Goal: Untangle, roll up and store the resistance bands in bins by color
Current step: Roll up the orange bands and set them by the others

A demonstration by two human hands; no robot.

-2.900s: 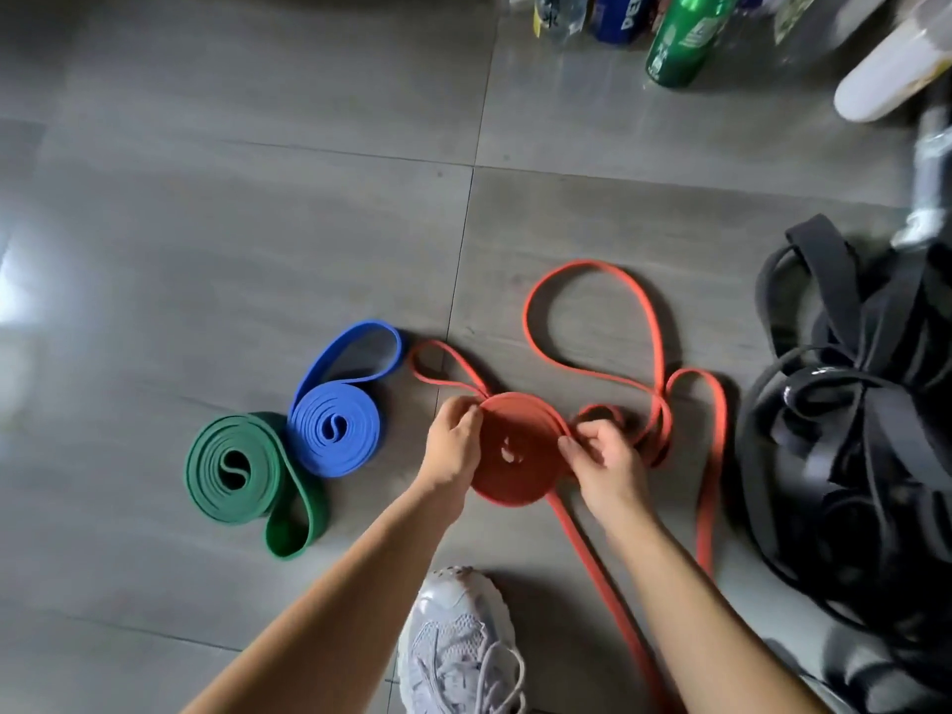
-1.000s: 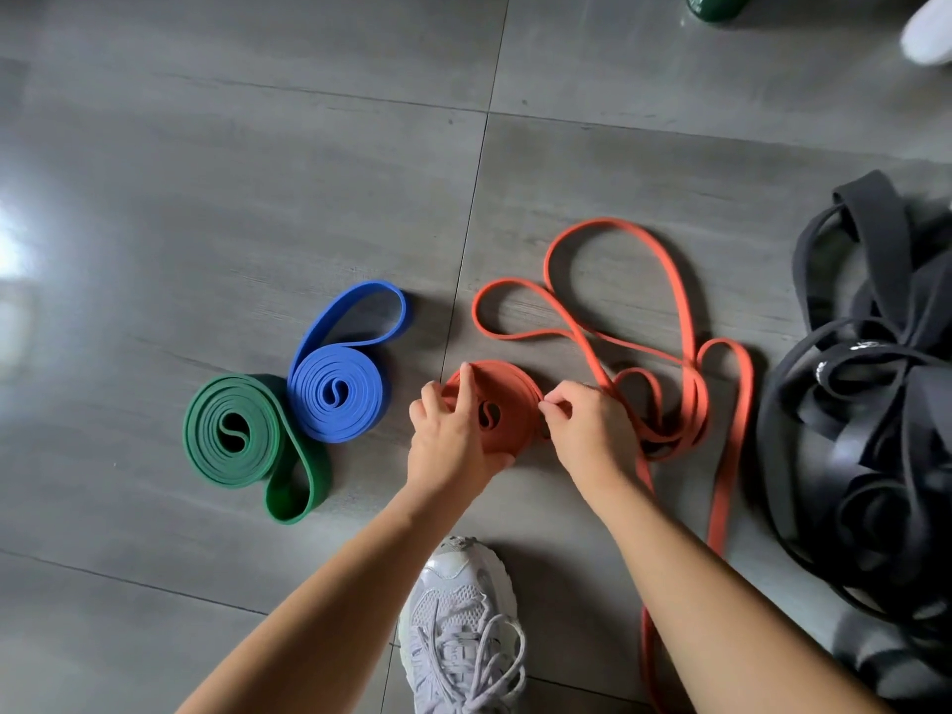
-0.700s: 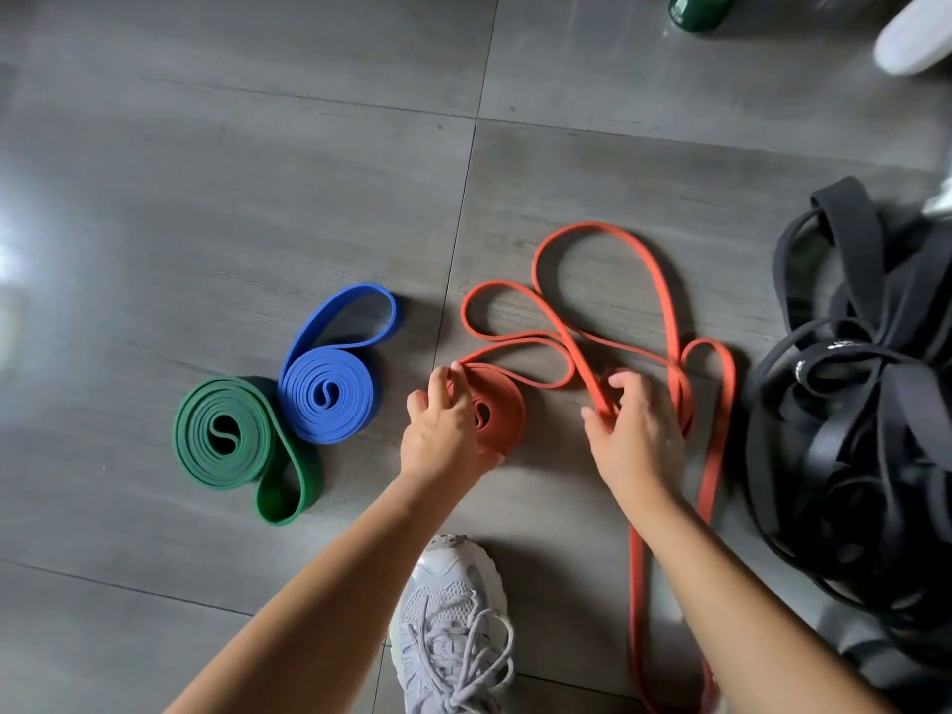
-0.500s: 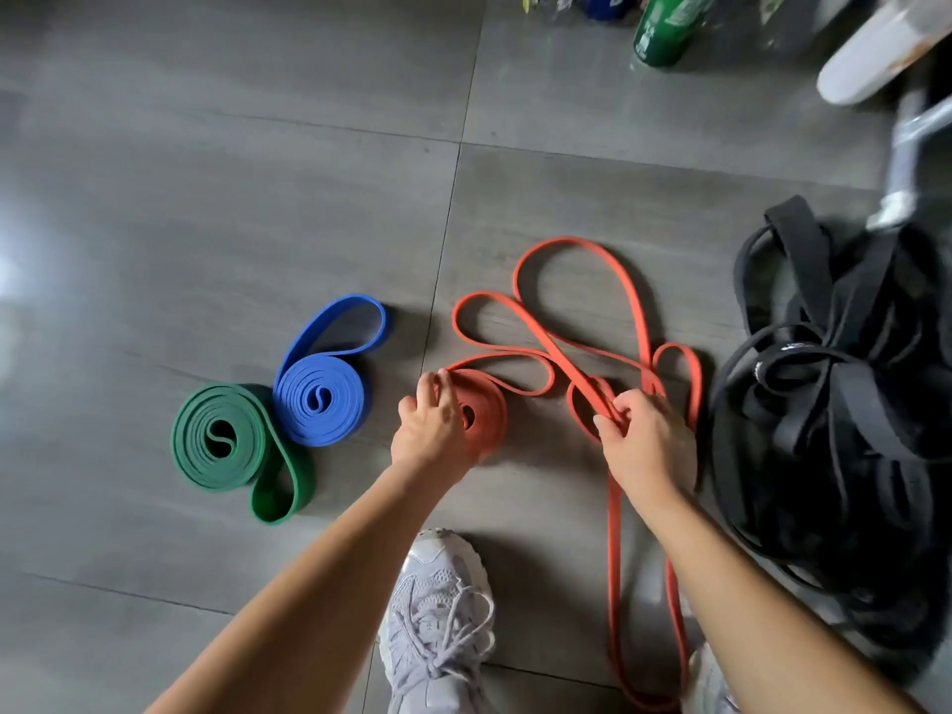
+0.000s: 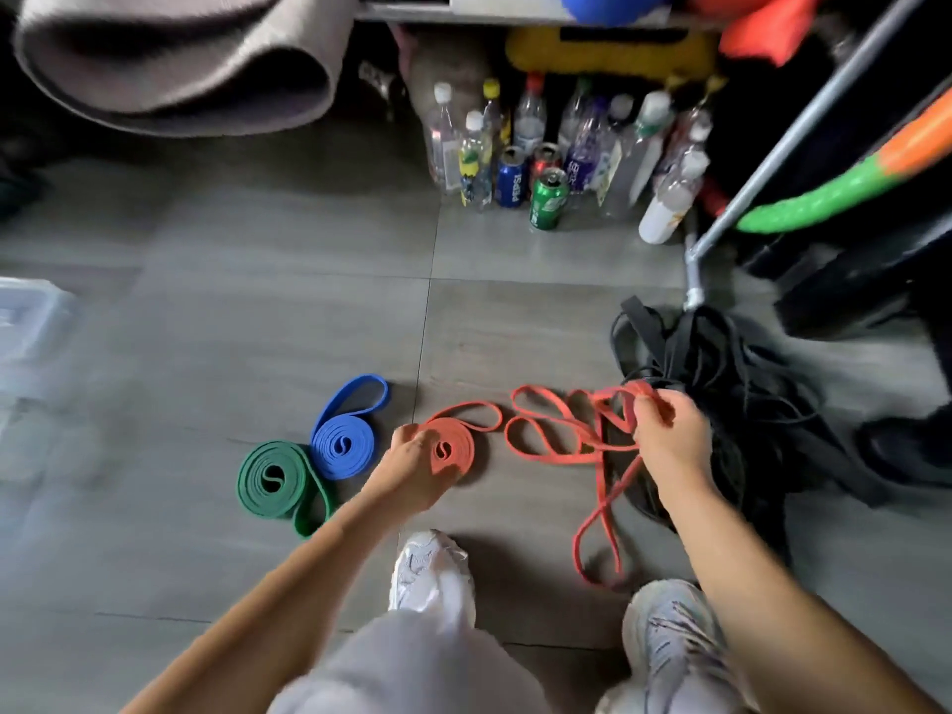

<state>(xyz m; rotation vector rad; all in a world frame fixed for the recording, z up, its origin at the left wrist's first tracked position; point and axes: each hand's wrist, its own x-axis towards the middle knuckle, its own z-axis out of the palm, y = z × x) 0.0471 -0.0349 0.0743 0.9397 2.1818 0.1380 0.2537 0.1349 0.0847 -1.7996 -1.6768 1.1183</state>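
The left grip (image 5: pixel 420 463) is closed around the near edge of a small flat coil (image 5: pixel 449 448), the rolled-up start of a red band (image 5: pixel 541 435), and holds it against the grey tiled floor (image 5: pixel 257 311). The right grip (image 5: pixel 664 430) is lifted a little above the floor, with thumb and fingers pinching a bunch of the red band's loose strands. Between the two hands the unrolled part lies in several overlapping loops. One long loop trails back towards the person and ends between their two pale sneakers (image 5: pixel 430 569).

Just left of the coil lies a blue band (image 5: pixel 342 445), rolled into a flat spiral with a loose loop sticking out away from the person. A green band (image 5: pixel 270 479), rolled the same way, touches the blue one on its left, and its tail loop curves towards the person. Behind and to the right of the right grip sits a large tangled heap of black bands (image 5: pixel 731 399). The red strands cross its near-left edge.

Further off, a cluster of plastic bottles and drink cans (image 5: pixel 546 152) stands on the floor. A clear plastic bin (image 5: pixel 26 322) shows at the left edge, blurred. A rolled grey mat (image 5: pixel 170 59) fills the top left corner. A metal pole (image 5: pixel 772 162) and a green and orange hoop (image 5: pixel 845 185) slant across the top right.
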